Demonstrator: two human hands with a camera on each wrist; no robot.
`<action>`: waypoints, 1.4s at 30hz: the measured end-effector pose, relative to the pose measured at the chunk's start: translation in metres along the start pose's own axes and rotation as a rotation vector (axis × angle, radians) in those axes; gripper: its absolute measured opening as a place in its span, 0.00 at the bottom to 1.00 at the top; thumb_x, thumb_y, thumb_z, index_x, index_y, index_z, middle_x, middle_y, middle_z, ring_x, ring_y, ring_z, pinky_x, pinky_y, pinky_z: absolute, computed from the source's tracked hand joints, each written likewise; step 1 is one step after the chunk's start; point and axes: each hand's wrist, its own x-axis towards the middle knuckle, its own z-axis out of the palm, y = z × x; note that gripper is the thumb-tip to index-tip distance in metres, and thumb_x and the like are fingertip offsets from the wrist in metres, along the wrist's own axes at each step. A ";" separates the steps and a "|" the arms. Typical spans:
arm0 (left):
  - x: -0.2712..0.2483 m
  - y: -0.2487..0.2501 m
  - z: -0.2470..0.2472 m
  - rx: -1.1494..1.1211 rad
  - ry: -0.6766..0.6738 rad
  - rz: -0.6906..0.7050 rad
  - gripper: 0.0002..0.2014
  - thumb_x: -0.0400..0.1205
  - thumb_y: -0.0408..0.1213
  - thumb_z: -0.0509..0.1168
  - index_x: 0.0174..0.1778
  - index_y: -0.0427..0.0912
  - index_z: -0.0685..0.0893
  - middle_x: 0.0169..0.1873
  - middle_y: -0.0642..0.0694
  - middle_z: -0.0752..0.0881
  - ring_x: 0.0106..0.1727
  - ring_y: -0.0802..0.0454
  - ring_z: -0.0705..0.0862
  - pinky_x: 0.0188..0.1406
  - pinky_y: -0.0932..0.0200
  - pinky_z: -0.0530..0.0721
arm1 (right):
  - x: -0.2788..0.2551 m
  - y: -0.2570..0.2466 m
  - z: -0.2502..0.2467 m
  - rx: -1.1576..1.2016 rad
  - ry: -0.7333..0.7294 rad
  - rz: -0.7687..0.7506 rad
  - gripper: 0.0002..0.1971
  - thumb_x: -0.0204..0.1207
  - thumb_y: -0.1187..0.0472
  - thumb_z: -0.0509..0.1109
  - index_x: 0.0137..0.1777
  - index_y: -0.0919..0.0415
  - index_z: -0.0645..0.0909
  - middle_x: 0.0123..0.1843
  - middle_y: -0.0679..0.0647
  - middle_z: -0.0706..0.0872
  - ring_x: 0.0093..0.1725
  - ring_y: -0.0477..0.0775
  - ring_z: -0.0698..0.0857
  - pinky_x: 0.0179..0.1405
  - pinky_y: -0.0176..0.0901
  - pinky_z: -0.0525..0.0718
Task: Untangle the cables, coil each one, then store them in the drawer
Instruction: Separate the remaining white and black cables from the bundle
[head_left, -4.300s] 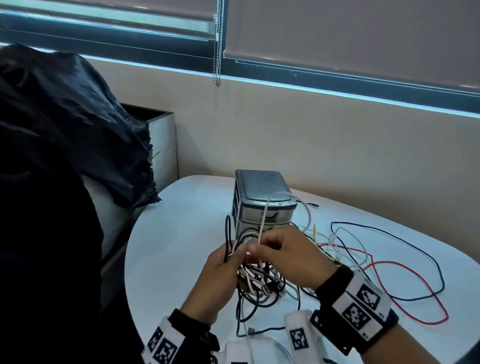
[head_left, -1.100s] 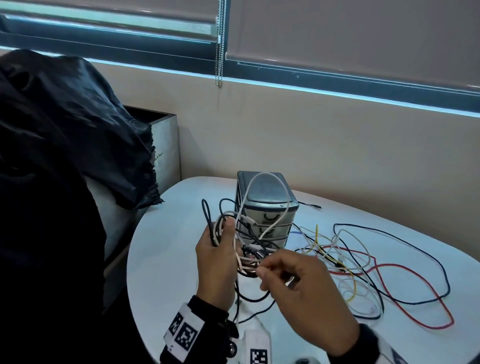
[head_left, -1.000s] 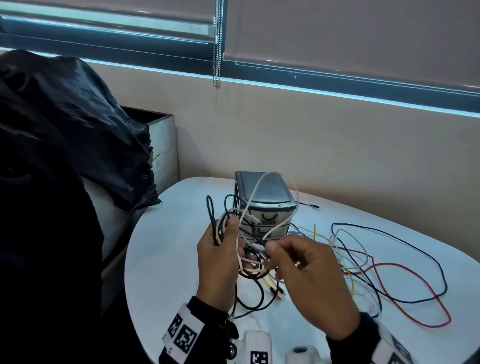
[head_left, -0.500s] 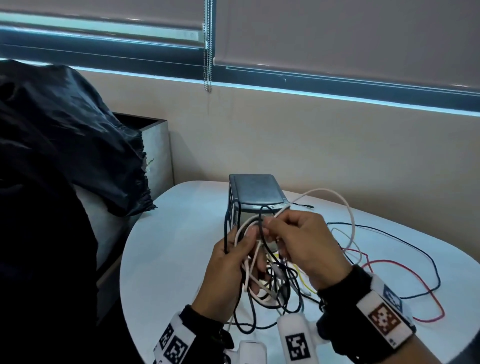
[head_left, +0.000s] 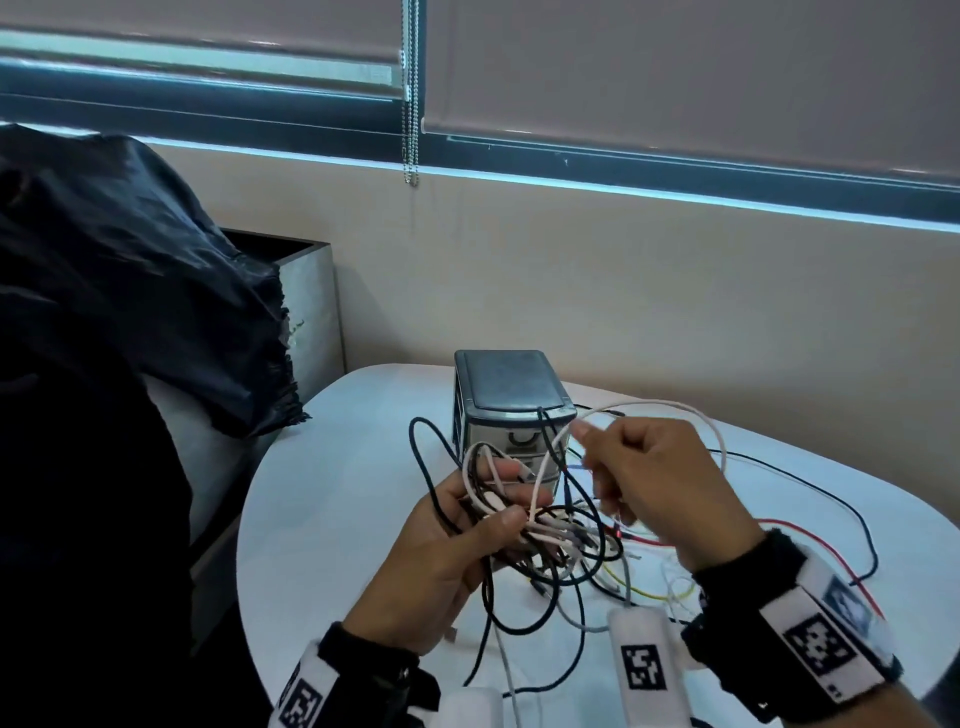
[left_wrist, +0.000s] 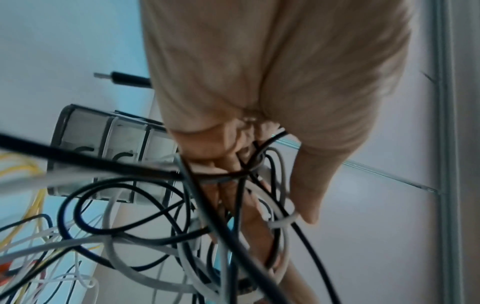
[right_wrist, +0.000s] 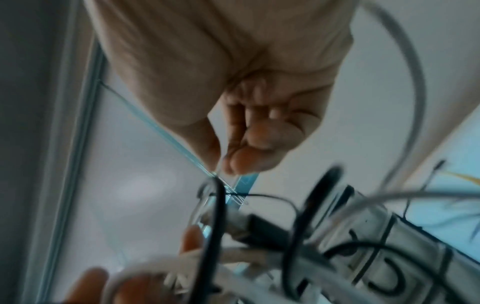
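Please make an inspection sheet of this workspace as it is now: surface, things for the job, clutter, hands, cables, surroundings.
Surface: white rounded table.
Job's things: small drawer unit, drawers closed.
Clutter: black bag beside the table.
Hands: left hand grips the tangled bundle; right hand pinches a white cable, raised in a loop.
Cables: red cable, yellow cable and black cable loose on the table.
Surroundings: beige wall, window blinds, bead chain.

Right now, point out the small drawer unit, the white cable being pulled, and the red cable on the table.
Drawer unit (head_left: 511, 385): head view, on its flat top.
White cable (head_left: 670, 406): head view, top of its raised loop.
Red cable (head_left: 800, 529): head view, on its stretch lying right of the right wrist.
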 end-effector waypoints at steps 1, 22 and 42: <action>0.000 -0.001 -0.001 -0.003 0.003 0.003 0.23 0.74 0.30 0.74 0.66 0.32 0.79 0.55 0.33 0.89 0.51 0.37 0.89 0.48 0.50 0.88 | -0.006 0.000 -0.002 -0.084 -0.045 -0.037 0.20 0.77 0.51 0.74 0.29 0.63 0.81 0.22 0.55 0.80 0.21 0.50 0.75 0.22 0.37 0.72; 0.002 -0.005 0.016 0.210 0.189 0.079 0.10 0.81 0.21 0.67 0.57 0.34 0.85 0.46 0.40 0.92 0.44 0.43 0.92 0.44 0.55 0.90 | -0.050 0.024 0.016 -0.512 0.055 -0.509 0.07 0.75 0.48 0.68 0.37 0.44 0.83 0.36 0.39 0.80 0.35 0.43 0.79 0.33 0.37 0.76; 0.005 -0.003 -0.004 -0.031 0.513 0.052 0.05 0.85 0.27 0.63 0.52 0.35 0.84 0.34 0.44 0.91 0.27 0.46 0.88 0.20 0.63 0.81 | -0.063 -0.020 -0.015 -0.061 -0.412 -0.256 0.15 0.76 0.42 0.72 0.39 0.52 0.88 0.31 0.56 0.88 0.32 0.56 0.86 0.42 0.60 0.84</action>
